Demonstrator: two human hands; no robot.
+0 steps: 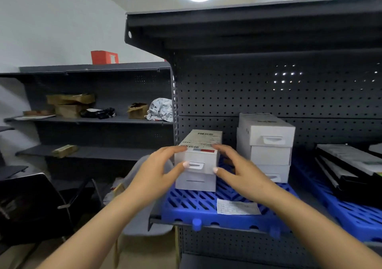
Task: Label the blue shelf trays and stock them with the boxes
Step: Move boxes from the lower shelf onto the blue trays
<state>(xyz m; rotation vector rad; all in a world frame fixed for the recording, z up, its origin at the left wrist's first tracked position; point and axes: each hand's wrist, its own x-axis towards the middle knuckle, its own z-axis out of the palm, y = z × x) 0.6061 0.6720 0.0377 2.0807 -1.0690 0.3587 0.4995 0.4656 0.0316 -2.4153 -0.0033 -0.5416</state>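
A blue slotted tray [198, 204] lies on the dark metal shelf, with a white paper label [237, 207] stuck near its front edge. On its left part stands a short stack of white boxes; the top white box [201, 155] carries barcode stickers. My left hand [159, 173] grips its left side and my right hand [241, 171] grips its right side, thumbs on the front face. A taller stack of white boxes [266, 144] stands on the tray to the right. A second blue tray [339, 210] lies further right.
Black flat cases [349, 169] lie stacked on the right tray. A pegboard back panel [268, 95] and an upper shelf [248, 26] close in the space. To the left are shelves with cardboard boxes [70, 105], a red box [104, 57] and a black chair [31, 202].
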